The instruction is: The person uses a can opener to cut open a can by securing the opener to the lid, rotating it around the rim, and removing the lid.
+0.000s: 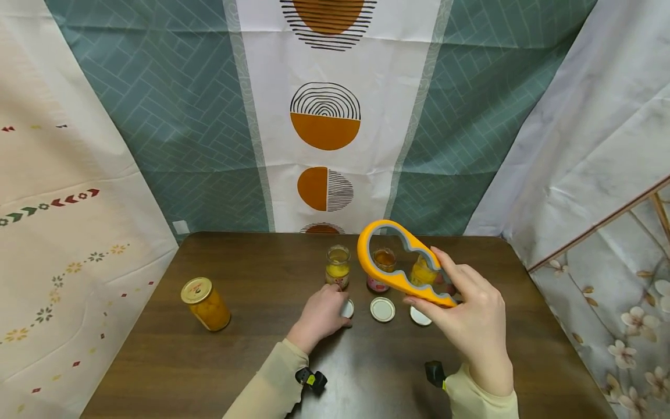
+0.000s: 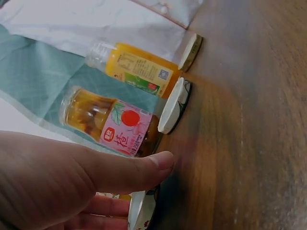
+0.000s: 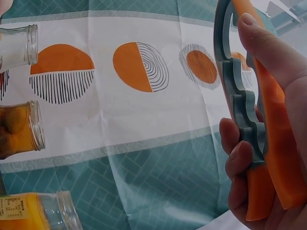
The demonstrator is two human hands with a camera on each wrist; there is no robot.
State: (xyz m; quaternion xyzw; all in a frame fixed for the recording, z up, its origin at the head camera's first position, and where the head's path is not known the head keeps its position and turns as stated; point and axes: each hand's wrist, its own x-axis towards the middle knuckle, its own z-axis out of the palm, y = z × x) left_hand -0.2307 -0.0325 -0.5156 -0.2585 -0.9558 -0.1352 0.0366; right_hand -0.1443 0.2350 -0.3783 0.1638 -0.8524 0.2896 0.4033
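The right hand (image 1: 473,311) gripped an orange, loop-shaped plastic jar opener (image 1: 396,281) with a wavy grey lining, its loop reaching leftward from that hand above the worktop (image 1: 262,279); it looked light and stiff, best held by its handle ends. The left hand (image 1: 321,313) pinched a round, white-faced metal lid (image 1: 347,309), probably thin and slick, safest by its rim. Just beyond this hand stood an open, yellow-filled clear-glass jar (image 1: 338,270), likely fragile.
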